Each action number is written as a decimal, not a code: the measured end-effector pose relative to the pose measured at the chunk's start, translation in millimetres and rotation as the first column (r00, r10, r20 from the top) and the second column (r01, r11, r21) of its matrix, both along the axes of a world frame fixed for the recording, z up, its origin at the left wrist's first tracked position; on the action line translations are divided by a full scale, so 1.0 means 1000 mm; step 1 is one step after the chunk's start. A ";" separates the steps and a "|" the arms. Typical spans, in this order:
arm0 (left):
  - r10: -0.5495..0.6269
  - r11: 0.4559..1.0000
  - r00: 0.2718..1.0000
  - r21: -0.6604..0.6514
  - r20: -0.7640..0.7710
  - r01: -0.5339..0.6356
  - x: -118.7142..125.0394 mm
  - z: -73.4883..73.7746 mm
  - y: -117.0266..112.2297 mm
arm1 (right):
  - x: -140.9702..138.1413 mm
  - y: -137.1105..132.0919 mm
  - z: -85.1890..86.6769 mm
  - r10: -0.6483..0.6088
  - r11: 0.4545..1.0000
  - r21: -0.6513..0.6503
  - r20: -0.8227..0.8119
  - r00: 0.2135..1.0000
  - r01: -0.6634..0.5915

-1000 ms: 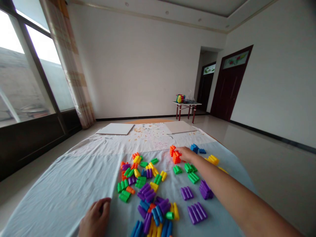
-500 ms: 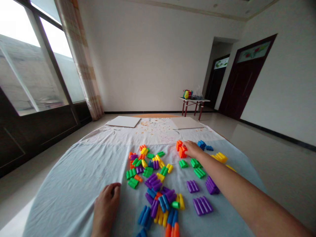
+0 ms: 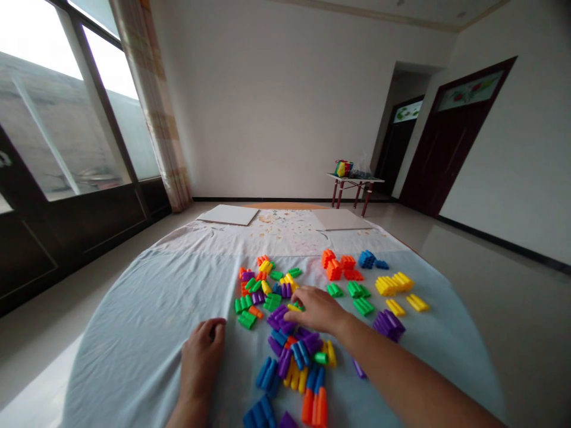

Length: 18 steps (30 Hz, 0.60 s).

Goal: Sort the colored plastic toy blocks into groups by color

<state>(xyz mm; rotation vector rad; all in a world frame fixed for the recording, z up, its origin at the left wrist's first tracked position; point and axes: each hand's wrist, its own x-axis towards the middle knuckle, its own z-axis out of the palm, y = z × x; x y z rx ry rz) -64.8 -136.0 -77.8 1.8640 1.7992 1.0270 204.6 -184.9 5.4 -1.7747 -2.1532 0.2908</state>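
My right hand (image 3: 314, 309) hovers over a mixed pile of coloured plastic blocks (image 3: 276, 309) on a pale blue cloth (image 3: 147, 309). Its fingers reach down onto a yellow block and purple blocks, spread and holding nothing I can see. My left hand (image 3: 200, 359) rests on the cloth left of the pile, fingers curled under. Sorted groups lie to the right: orange blocks (image 3: 338, 267), blue blocks (image 3: 368, 259), green blocks (image 3: 354, 296), yellow blocks (image 3: 395, 284) and purple blocks (image 3: 388, 324).
Two white boards (image 3: 227, 215) (image 3: 339, 220) lie at the cloth's far end. A small red-legged table (image 3: 352, 181) with toys stands by the back wall. Dark doors (image 3: 450, 137) are on the right, large windows (image 3: 57, 125) on the left.
My right hand has pulled back from the orange blocks to the mixed pile nearer me. The left hand has stayed on the cloth. The view has tilted down slightly.
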 end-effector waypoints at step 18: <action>-0.006 0.996 1.000 -0.090 -0.016 0.004 0.001 0.004 0.006 | 0.016 -0.056 -0.008 0.142 0.980 0.171 -0.243 0.959 -0.102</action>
